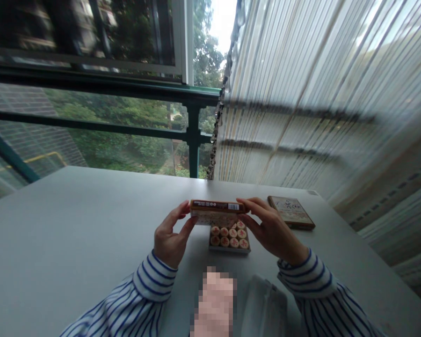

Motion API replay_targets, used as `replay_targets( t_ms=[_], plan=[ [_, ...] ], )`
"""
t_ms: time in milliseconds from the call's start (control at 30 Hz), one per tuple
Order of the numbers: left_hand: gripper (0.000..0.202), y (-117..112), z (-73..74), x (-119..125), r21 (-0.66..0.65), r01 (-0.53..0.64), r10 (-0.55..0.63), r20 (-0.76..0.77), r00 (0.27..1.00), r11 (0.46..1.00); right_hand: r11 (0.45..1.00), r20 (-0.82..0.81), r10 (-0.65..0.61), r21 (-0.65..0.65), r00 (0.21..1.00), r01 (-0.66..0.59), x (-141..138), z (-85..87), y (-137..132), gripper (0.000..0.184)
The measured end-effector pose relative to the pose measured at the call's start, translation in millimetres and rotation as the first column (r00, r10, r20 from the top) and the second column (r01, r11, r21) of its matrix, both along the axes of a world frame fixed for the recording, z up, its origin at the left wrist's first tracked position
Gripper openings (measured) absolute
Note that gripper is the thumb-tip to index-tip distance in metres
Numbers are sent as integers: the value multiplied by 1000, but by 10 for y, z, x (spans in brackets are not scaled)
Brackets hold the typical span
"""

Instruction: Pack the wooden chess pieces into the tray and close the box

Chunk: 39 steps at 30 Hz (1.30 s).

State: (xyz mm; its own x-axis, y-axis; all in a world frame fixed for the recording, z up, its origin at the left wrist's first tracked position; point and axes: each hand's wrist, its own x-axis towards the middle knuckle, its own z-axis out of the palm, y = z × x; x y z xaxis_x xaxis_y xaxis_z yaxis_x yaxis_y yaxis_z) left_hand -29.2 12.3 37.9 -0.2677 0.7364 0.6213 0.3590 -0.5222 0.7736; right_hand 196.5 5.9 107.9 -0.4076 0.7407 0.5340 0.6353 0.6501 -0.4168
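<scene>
Both my hands hold a flat brown box lid (pixel 215 206) by its ends, tilted on edge above the table. My left hand (pixel 170 236) pinches its left end and my right hand (pixel 270 229) grips its right end. Directly under the lid sits an open tray (pixel 229 250) filled with several round wooden pieces (pixel 229 237) marked in red. Both wrists wear blue-and-white striped sleeves.
A second flat brown box (pixel 291 211) with a printed top lies on the grey table (pixel 73 234) to the right. A clear plastic sheet or bag (pixel 263 304) lies near me. Behind the table are a green railing (pixel 192 135), a window and a striped curtain (pixel 319 93).
</scene>
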Motion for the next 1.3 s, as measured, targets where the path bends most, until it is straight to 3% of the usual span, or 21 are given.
replay_targets(
  t_ms=[333, 533, 800, 1100, 1300],
  plan=[
    [43, 15, -17, -29, 109, 37, -34, -31, 999, 993, 1000, 8, 22, -13, 1000, -22, -26, 23, -36, 35],
    [35, -1, 4, -36, 129, 80, -73, -59, 996, 988, 999, -14, 32, -15, 999, -32, -29, 9, -34, 39],
    [28, -24, 42, -40, 105, 113, -105, -77, 991, 988, 997, -30, 76, -5, 997, -76, -41, 23, -38, 30],
    [34, -77, 123, -35, 16, 173, -168, -151, 974, 985, 997, -43, 78, 3, 996, -78, -34, 55, -45, 29],
    [23, -71, 158, -45, 13, 214, -206, -215, 955, 977, 996, -29, 86, 5, 996, -86, -34, 48, -47, 30]
  ],
)
